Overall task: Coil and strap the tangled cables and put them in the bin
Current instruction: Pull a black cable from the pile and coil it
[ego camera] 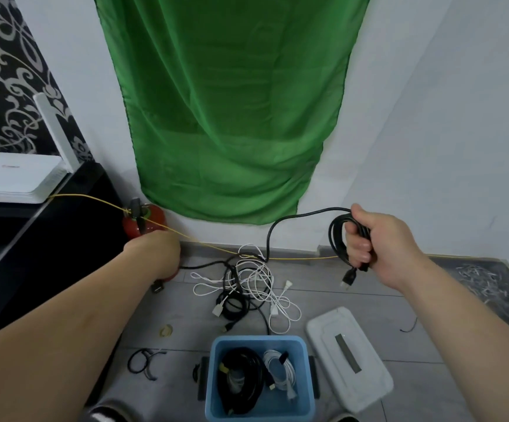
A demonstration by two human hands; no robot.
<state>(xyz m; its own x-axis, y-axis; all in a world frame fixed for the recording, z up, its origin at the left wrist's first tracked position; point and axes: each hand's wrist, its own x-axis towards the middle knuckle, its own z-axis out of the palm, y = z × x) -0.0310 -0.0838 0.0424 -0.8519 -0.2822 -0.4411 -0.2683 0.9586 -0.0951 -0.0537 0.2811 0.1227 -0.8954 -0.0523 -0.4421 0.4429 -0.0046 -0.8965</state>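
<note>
A black coil (337, 239) is gripped by the right hand (378, 242); fingers of the left hand (155, 251) are hidden. Tangled cables (247, 281) are spread on the grey floor (323, 303) between blue bin (259, 339) and green cloth (235, 111).

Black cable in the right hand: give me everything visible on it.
The black cable is thin, round and rubbery-looking. Several loops are bunched in the right hand, whose fingers curl round them, above the floor. A black plug dangles below the coil. One strand arcs up and left from the hand, then drops into the tangled pile of black and white cables on the floor; its path inside cannot be told.
</note>
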